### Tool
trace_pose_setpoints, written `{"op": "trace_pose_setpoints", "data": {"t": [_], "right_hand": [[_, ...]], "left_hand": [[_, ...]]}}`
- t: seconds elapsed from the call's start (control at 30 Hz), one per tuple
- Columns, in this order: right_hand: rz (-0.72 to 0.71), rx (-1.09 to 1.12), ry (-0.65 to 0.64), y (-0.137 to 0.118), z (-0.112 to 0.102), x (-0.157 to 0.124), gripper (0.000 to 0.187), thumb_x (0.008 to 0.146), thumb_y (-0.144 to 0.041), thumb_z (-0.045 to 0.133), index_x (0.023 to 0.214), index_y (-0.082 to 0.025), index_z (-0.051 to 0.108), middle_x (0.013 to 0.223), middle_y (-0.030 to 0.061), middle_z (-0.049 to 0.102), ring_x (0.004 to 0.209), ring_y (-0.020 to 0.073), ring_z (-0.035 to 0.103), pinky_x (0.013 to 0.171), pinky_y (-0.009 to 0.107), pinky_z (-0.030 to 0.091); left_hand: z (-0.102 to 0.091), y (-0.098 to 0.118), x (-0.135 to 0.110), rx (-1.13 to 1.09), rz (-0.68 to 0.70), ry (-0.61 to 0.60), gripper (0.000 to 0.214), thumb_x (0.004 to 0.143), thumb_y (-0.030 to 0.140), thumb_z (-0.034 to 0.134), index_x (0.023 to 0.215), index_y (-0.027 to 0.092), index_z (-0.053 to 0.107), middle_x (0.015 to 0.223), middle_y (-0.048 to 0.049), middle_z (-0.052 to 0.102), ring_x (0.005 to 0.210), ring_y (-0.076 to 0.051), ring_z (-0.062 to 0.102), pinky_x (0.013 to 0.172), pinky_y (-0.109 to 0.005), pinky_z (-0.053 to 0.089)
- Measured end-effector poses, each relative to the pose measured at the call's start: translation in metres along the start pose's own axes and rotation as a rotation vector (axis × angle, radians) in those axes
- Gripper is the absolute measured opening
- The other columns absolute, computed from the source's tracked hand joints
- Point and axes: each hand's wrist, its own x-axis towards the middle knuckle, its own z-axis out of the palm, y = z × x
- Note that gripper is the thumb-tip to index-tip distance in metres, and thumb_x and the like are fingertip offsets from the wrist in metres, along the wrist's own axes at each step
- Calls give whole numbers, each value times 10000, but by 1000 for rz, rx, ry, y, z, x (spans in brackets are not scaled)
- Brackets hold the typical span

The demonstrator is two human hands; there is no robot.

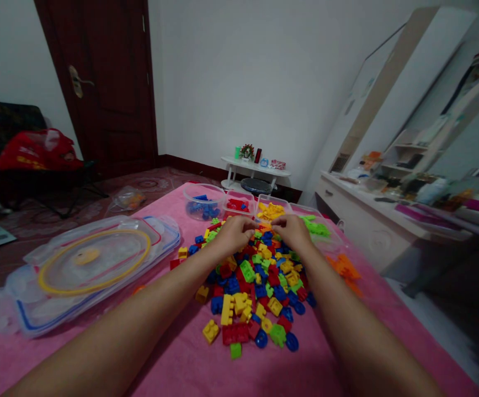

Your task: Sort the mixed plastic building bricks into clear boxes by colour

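My left hand [236,236] and my right hand [292,230] meet over the far side of a big pile of toy building blocks [260,275]. Fingertips of both are pinched on a small orange building block [266,226], partly hidden by the fingers. The pile mixes red, yellow, blue and green pieces, with a few blue wheels [261,338] at its near edge. Just beyond my hands stand clear containers: a round tub with blue blocks [203,208], then boxes with red blocks [238,205], yellow blocks [270,210] and green blocks [315,226].
Orange pieces [344,268] lie right of my right forearm on the pink cloth [206,369]. Stacked clear lids [99,264] rest at the left. A cluttered white dresser [355,204] stands to the right, a low white shelf [256,165] by the far wall.
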Motion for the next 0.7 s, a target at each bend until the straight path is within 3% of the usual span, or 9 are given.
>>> {"op": "trace_pose_setpoints", "data": {"t": [0.2, 0.37, 0.6, 0.7], "right_hand": [[17, -127, -40, -6, 20, -19, 327, 751, -315, 621, 1061, -236, 689, 1021, 63, 703, 953, 214, 631, 783, 303, 455], [25, -126, -51, -9, 25, -22, 305, 763, -291, 583, 1046, -259, 691, 1039, 56, 698, 981, 229, 626, 795, 320, 455], [-40, 23, 44, -4, 3, -31, 331, 767, -254, 527, 1054, -265, 693, 996, 24, 708, 881, 192, 639, 734, 277, 463], [-55, 8, 10, -1, -8, -31, 305, 734, -229, 563, 997, -256, 714, 938, 28, 711, 832, 180, 636, 721, 264, 454]], "left_hand": [[9, -3, -1, 43, 48, -45, 311, 767, 149, 511, 999, 159, 717, 944, -50, 728, 834, -178, 659, 778, -267, 476], [11, -1, -2, 60, 88, -75, 312, 754, 149, 515, 985, 167, 723, 936, -45, 728, 812, -168, 656, 741, -246, 472], [-6, -6, 2, 176, 35, -188, 273, 687, 146, 570, 894, 180, 745, 825, -41, 735, 717, -165, 647, 649, -227, 454], [-11, -2, 1, 194, 31, -211, 266, 667, 120, 571, 854, 181, 750, 793, -34, 733, 697, -158, 641, 620, -211, 437]]}}
